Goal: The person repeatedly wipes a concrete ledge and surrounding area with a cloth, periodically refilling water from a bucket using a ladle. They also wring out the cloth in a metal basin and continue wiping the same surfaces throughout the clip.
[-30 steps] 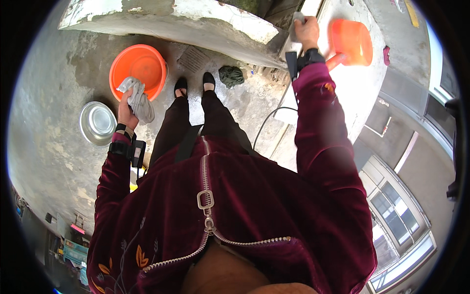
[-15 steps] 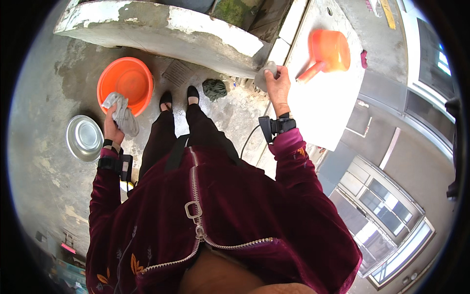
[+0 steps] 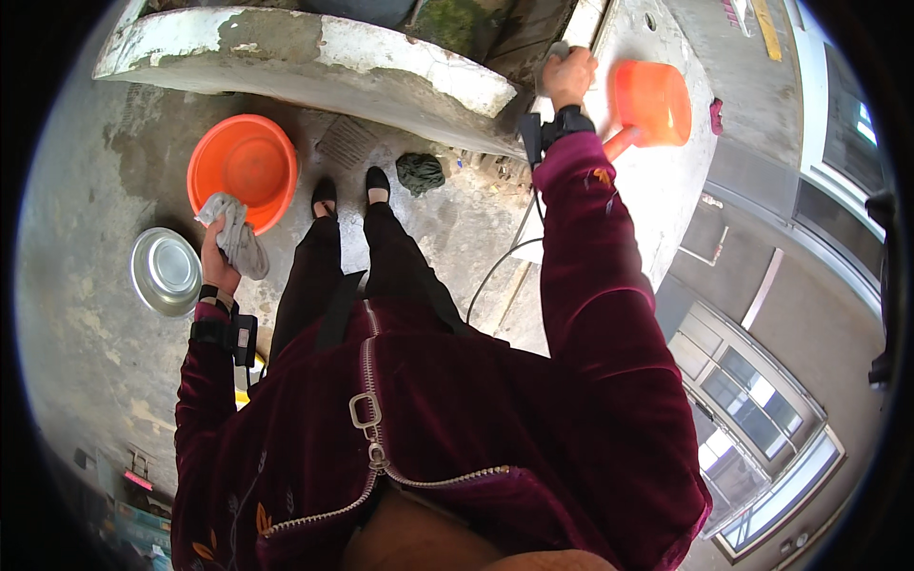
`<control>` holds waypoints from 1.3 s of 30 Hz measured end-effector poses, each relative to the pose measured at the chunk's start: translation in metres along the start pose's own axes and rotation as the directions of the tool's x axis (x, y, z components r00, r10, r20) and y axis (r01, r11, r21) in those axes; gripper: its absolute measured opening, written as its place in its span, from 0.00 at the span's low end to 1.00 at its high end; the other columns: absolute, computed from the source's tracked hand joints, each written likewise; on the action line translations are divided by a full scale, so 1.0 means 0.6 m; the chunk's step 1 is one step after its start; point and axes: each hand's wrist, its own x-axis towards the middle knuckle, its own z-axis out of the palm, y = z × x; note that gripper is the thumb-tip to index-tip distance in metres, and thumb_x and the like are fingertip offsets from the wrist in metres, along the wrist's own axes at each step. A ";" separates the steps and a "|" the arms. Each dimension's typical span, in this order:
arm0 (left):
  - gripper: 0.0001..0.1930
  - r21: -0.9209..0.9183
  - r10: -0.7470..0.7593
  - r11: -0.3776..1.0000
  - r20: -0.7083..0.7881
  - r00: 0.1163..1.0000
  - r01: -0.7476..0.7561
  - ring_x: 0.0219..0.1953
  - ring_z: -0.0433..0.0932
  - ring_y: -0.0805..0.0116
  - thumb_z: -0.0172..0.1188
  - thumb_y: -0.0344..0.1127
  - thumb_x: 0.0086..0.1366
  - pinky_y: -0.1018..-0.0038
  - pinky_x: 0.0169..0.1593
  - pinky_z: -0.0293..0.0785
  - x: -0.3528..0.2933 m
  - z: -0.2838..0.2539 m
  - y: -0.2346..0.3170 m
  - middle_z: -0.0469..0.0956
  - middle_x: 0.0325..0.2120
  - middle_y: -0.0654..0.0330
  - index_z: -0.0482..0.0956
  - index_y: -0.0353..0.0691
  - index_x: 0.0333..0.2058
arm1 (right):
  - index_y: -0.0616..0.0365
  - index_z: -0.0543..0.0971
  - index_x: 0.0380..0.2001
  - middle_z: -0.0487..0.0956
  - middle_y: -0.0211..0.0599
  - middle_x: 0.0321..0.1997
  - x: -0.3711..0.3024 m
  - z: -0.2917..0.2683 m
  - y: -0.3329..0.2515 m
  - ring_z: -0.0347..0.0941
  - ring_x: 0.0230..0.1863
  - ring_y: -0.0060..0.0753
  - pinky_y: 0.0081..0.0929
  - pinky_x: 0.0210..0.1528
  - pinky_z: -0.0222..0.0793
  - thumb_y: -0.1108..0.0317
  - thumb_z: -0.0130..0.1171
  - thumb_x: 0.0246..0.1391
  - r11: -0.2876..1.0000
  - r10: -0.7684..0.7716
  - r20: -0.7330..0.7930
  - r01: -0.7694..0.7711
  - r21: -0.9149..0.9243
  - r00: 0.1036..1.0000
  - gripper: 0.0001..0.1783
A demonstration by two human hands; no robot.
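Note:
My left hand (image 3: 218, 259) is closed around a crumpled grey cloth (image 3: 243, 243), which hangs from it by the near rim of an orange basin (image 3: 197, 171). On the right my arm reaches far forward. My right hand (image 3: 569, 76) is bent over the edge of a pale slab (image 3: 638, 195), its fingers closed on a small grey piece. Only a bit of that piece shows, and I cannot make out its kind. Beside this hand an orange dipper (image 3: 652, 103) rests on the slab, its handle towards me.
A metal basin (image 3: 166, 271) stands on the concrete floor at the left. Ahead runs a low curved wall (image 3: 286, 71) with peeling white paint. A dark crumpled cloth (image 3: 420, 173) lies near my feet, by a floor grate (image 3: 345, 141). A cable hangs from my right wrist.
My right hand has moved forward along the slab's edge with the grey piece, away from me. My left hand and its cloth have stayed almost in place.

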 end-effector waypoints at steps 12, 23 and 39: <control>0.19 0.001 0.006 1.000 -0.006 1.000 -0.006 0.38 0.76 0.64 0.51 0.42 0.62 0.69 0.44 0.73 0.001 0.009 0.005 0.77 0.38 0.57 0.71 0.38 0.48 | 0.61 0.67 0.49 0.67 0.54 0.56 0.019 -0.031 -0.006 0.69 0.53 0.55 0.40 0.53 0.66 0.58 0.53 0.51 0.936 0.098 0.372 0.041 -0.348 0.923 0.24; 0.19 0.015 0.002 1.000 0.050 0.999 -0.003 0.37 0.76 0.65 0.54 0.43 0.60 0.70 0.43 0.72 0.008 -0.003 0.017 0.77 0.38 0.60 0.72 0.38 0.47 | 0.58 0.78 0.38 0.80 0.47 0.39 -0.054 -0.097 -0.026 0.77 0.42 0.46 0.35 0.44 0.72 0.58 0.49 0.51 0.891 0.128 0.447 0.096 -0.444 0.885 0.18; 0.17 0.019 0.044 0.999 0.049 0.998 -0.045 0.38 0.76 0.64 0.50 0.43 0.63 0.70 0.43 0.72 0.010 -0.024 0.012 0.77 0.36 0.60 0.71 0.39 0.46 | 0.61 0.71 0.32 0.77 0.53 0.25 -0.278 -0.123 -0.043 0.75 0.29 0.53 0.45 0.36 0.70 0.62 0.47 0.52 0.991 0.101 0.337 -0.065 -0.117 0.936 0.12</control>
